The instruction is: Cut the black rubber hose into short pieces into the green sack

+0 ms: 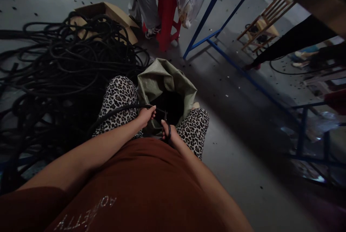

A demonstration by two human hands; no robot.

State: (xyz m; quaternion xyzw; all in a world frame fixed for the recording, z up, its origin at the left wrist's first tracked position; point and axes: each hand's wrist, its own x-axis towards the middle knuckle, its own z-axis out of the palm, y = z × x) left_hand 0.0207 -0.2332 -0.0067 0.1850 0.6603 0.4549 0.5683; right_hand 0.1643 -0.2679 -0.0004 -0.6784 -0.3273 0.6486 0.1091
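Seated person viewed from above, knees apart in leopard-print trousers, with a green woven sack (pixel 162 80) standing open between the knees. The left hand (pixel 146 114) is closed around a black hose (pixel 119 110); its fingers (pixel 151 110) are curled together over the hose, which passes under them and emerges at the fingertips, just above the near rim of the sack. From the hand the hose arcs leftward across the left knee and runs down toward the large tangled heap of black hose (pixel 59 66) that covers the floor at left. The right hand (pixel 169 134) lies near the left hand, just to its right and nearer the body; its fingers are closed on the dark loop handles of scissors (pixel 166 123), whose blades point toward the sack mouth and the hose end. Whether the blades touch the hose cannot be told in the dim light. Far left, a cardboard box (pixel 108 12) sits behind the heap. Farther off, another person sits on a red stool (pixel 166 15). A blue metal frame (pixel 216 44) crosses the floor at right.
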